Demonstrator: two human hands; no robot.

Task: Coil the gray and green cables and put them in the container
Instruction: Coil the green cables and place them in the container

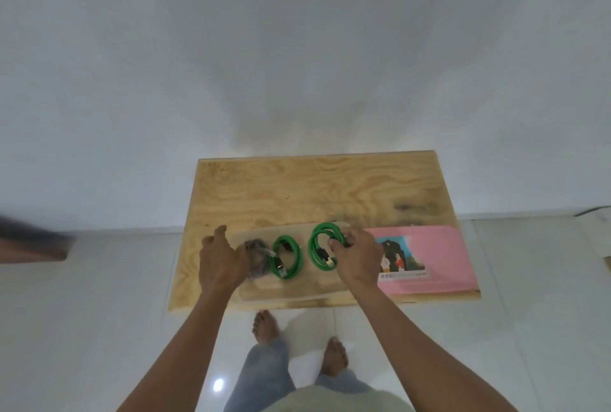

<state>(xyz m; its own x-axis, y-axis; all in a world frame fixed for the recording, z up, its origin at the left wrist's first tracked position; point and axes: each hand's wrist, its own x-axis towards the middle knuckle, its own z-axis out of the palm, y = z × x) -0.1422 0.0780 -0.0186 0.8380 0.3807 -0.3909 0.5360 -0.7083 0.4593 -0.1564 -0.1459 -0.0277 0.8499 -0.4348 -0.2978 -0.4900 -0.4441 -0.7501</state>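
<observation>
A shallow wooden container [294, 292] lies near the front edge of the plywood table [317, 187]. Inside it sit a coiled gray cable [256, 258] at the left and a coiled green cable [287, 258] beside it. My left hand [222, 261] rests over the gray coil's left side, with its fingers spread. My right hand [358, 258] grips a second green coil [320, 249] by its right side, over the container's right half. Whether this coil touches the container floor is unclear.
A pink box with a picture [426, 259] lies on the table right of the container. The table's far half is bare wood. My bare feet [297, 342] stand on the white tiled floor below the front edge. A dark blurred object [33, 239] sits at far left.
</observation>
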